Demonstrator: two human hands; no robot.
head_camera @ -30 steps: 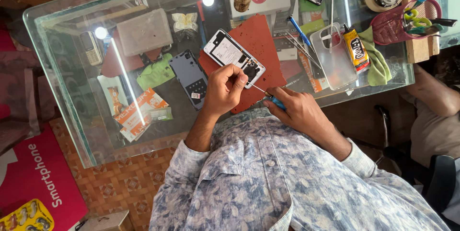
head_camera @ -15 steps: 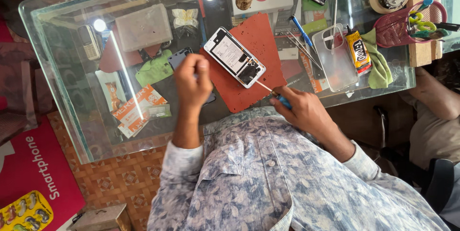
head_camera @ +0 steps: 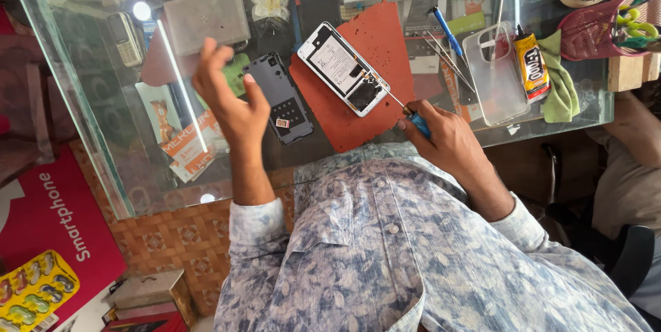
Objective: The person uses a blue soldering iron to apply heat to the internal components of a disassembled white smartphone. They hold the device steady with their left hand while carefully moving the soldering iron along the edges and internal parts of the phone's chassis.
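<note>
**Screwdriver at the open phone's lower corner**

My right hand [head_camera: 447, 142] has its grip closed around the blue-handled screwdriver [head_camera: 412, 117], thumb and fingers wrapped on the handle, the thin shaft pointing up and away from me so its tip meets the lower corner of the opened phone [head_camera: 344, 69]. That phone lies back-open and slantwise on the red mat [head_camera: 375, 43], in the middle of the glass desk [head_camera: 103, 146]. My left hand [head_camera: 231, 94] is lifted above the desk, fingers spread and loosely curled, holding nothing I can make out, and it hovers beside the dark back cover [head_camera: 281, 98] that lies just left of the mat.

To do this well, I judge the shaft should stand more squarely over the screw so the tip does not skate across the board, and the phone wants a steadying touch, since right now nothing pins it and the mat alone keeps it from sliding.

Around the work: tweezers [head_camera: 451, 63] lie near the mat's right edge, then a clear phone case [head_camera: 496, 74], a yellow tube [head_camera: 531, 67] on a green cloth [head_camera: 561, 91], and a pink basket [head_camera: 595, 32] of tools at the far right. The tweezers sit closest to my right wrist and could be knocked. Another person's arm [head_camera: 630, 160] rests at the desk's right end, apart from my work.
</note>
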